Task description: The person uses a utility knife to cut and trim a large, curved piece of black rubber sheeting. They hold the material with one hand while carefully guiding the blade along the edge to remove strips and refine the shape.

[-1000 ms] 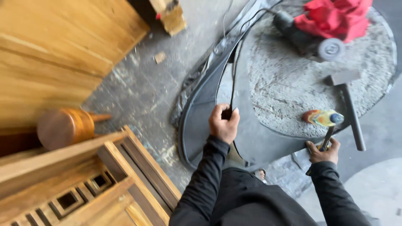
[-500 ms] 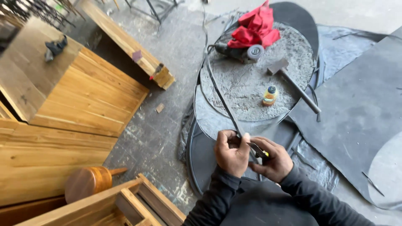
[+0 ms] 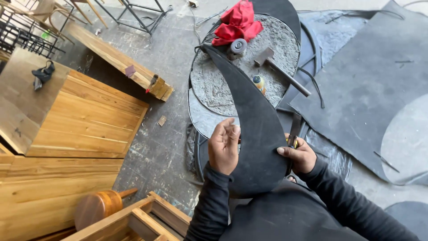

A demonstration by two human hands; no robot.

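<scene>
A long, curved, crescent-shaped piece of black sheet stands lifted in front of me, its point reaching up toward the round grey disc on the floor. My left hand grips its left edge. My right hand holds its right edge with the thumb on the sheet, and it also holds a knife with a yellow-and-black handle whose blade points up. Both arms wear dark sleeves.
On the disc lie a red cloth over a power tool, a hammer and a small yellow bottle. Large black sheets cover the floor at right. Wooden cabinets, a plank and a round wooden mallet stand at left.
The curved black piece, flat on the floor before, is now lifted up between both hands. The view has tilted up and back.
</scene>
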